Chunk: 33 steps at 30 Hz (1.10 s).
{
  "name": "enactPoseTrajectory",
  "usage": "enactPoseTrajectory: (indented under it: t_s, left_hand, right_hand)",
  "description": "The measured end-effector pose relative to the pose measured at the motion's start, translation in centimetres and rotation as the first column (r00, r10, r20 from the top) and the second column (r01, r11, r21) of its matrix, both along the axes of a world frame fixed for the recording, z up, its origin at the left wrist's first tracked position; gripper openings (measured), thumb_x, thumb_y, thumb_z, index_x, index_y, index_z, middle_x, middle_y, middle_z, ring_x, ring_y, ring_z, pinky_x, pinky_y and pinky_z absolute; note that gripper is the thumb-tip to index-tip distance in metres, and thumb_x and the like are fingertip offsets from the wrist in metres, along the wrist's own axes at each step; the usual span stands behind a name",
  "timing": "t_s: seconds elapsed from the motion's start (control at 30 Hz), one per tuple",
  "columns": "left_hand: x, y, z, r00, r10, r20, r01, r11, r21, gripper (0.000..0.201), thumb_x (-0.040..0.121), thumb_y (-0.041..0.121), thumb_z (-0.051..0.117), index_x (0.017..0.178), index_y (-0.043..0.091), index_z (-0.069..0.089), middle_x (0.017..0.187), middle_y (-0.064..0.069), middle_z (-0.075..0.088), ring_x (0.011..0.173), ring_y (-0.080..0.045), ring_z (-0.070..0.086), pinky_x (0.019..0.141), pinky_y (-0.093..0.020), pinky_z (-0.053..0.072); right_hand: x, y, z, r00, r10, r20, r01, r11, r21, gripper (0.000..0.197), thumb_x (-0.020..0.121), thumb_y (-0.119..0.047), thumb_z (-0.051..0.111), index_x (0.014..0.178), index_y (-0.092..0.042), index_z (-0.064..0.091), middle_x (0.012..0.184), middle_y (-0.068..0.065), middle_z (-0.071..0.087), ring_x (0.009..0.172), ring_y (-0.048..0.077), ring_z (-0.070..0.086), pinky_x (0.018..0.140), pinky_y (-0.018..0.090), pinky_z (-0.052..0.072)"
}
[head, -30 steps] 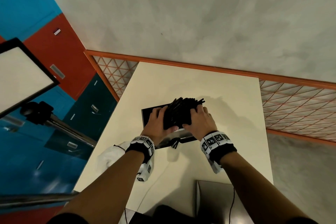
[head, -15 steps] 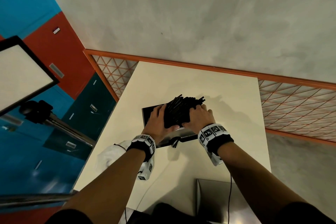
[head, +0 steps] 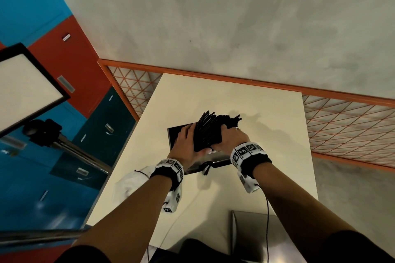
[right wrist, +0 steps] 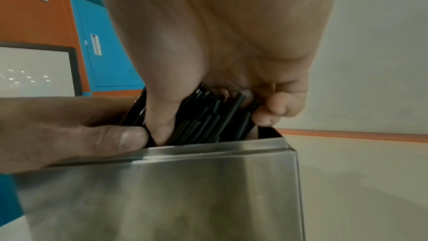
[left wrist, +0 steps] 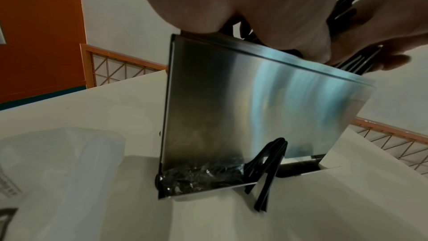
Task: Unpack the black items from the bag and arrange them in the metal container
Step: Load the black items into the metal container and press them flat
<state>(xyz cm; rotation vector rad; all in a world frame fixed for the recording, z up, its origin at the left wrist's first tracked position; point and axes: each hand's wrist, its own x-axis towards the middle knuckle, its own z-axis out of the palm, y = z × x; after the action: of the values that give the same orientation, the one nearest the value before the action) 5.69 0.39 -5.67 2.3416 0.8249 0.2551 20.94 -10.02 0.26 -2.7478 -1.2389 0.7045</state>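
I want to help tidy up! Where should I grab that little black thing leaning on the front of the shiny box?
Probably pinch the black piece near its looped top, coming from the front and above. It leans against the metal container wall, so its back is blocked, while its top stands free off the table. The left hand and right hand are busy holding the black sticks.

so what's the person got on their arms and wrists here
Both forearms are bare, with no sleeves. Each wrist carries a black band topped by white blocks printed with black square markers: left wrist band, right wrist band. A white marker-printed piece hangs under each band, and a thin black cable trails from the right one.
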Motion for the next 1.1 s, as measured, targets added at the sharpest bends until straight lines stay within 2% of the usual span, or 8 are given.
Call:
enactPoseTrajectory:
  t_s: [0.13, 0.3, 0.5, 0.63, 0.83, 0.93, 1.0, 1.1]
  left_hand:
    - [0.1, 0.1, 0.0, 0.999, 0.034, -0.027, -0.035, 0.998, -0.05, 0.114, 0.073, 0.063, 0.077, 0.158, 0.019, 0.015, 0.153, -0.003, 0.028, 0.14, -0.025, 0.035, 0.113, -0.044, 0.04]
    - [0.3, 0.1, 0.0, 0.996, 0.085, -0.004, -0.085, 0.991, -0.102, 0.124, 0.068, 0.056, 0.084, 0.159, 0.018, 0.009, 0.154, -0.003, 0.029, 0.142, -0.022, 0.034, 0.116, -0.039, 0.037]
    - [0.2, -0.1, 0.4, 0.998, 0.055, -0.001, -0.055, 0.991, -0.119, 0.122, 0.071, 0.053, 0.084, 0.159, 0.016, 0.008, 0.155, -0.006, 0.031, 0.141, -0.021, 0.036, 0.116, -0.034, 0.036]
    - [0.3, -0.2, 0.6, 0.997, 0.075, 0.012, -0.073, 0.991, -0.111, 0.122, 0.07, 0.055, 0.084, 0.159, 0.014, 0.011, 0.153, -0.007, 0.034, 0.14, -0.023, 0.038, 0.114, -0.033, 0.037]
    - [0.4, 0.0, 0.6, 0.993, 0.111, 0.037, -0.105, 0.985, -0.139, 0.128, 0.065, 0.05, 0.089, 0.159, 0.016, 0.01, 0.155, -0.005, 0.033, 0.142, -0.022, 0.037, 0.115, -0.032, 0.035]
    - [0.5, -0.1, 0.6, 0.992, 0.116, 0.049, -0.108, 0.983, -0.146, 0.127, 0.066, 0.051, 0.088, 0.159, 0.016, 0.009, 0.155, -0.005, 0.033, 0.141, -0.021, 0.037, 0.113, -0.031, 0.036]
    - [0.4, 0.0, 0.6, 0.993, 0.105, 0.047, -0.098, 0.987, -0.126, 0.128, 0.065, 0.05, 0.089, 0.159, 0.015, 0.01, 0.155, -0.006, 0.033, 0.141, -0.023, 0.037, 0.114, -0.032, 0.035]
    - [0.3, -0.2, 0.5, 0.996, 0.081, 0.03, -0.077, 0.99, -0.115, 0.129, 0.064, 0.05, 0.09, 0.159, 0.015, 0.01, 0.155, -0.006, 0.032, 0.141, -0.024, 0.036, 0.116, -0.035, 0.035]
  right_hand:
    - [-0.6, 0.6, 0.8, 0.995, -0.067, -0.076, 0.074, 0.993, 0.095, 0.058, 0.073, -0.048, 0.071, 0.118, -0.019, 0.047, 0.092, 0.002, 0.059, 0.078, 0.025, 0.06, 0.069, 0.034, 0.05]
    - [-0.7, 0.1, 0.1, 0.934, -0.1, -0.343, 0.217, 0.922, 0.322, 0.049, 0.069, -0.039, 0.076, 0.11, -0.021, 0.055, 0.09, -0.003, 0.068, 0.082, 0.018, 0.066, 0.068, 0.025, 0.052]
    - [-1.8, -0.3, -1.7, 0.854, -0.151, -0.498, 0.329, 0.899, 0.29, 0.054, 0.066, -0.034, 0.076, 0.114, -0.023, 0.055, 0.093, -0.003, 0.071, 0.072, 0.015, 0.071, 0.064, 0.026, 0.06]
    - [-1.7, 0.1, -1.7, 0.883, -0.102, -0.458, 0.269, 0.91, 0.316, 0.041, 0.074, -0.015, 0.075, 0.109, -0.013, 0.055, 0.092, 0.0, 0.069, 0.066, 0.006, 0.064, 0.05, 0.008, 0.045]
    - [-1.0, 0.5, -1.5, 0.907, -0.119, -0.403, 0.271, 0.898, 0.346, 0.023, 0.077, -0.013, 0.07, 0.099, -0.011, 0.064, 0.09, 0.004, 0.072, 0.085, 0.022, 0.067, 0.072, 0.029, 0.053]
    - [-0.4, 0.2, -1.5, 0.9, -0.121, -0.419, 0.298, 0.873, 0.387, 0.017, 0.079, -0.014, 0.072, 0.096, -0.014, 0.067, 0.086, -0.002, 0.068, 0.076, 0.014, 0.066, 0.055, 0.008, 0.044]
    - [0.1, 0.2, -0.9, 0.843, -0.16, -0.514, 0.406, 0.816, 0.412, 0.011, 0.085, -0.019, 0.07, 0.093, -0.014, 0.065, 0.086, 0.001, 0.067, 0.076, 0.017, 0.067, 0.05, 0.01, 0.045]
    - [0.4, 0.0, 0.8, 0.623, -0.198, -0.757, 0.637, 0.69, 0.344, 0.014, 0.09, -0.013, 0.067, 0.097, -0.001, 0.063, 0.096, 0.01, 0.068, 0.076, 0.026, 0.072, 0.058, 0.035, 0.061]
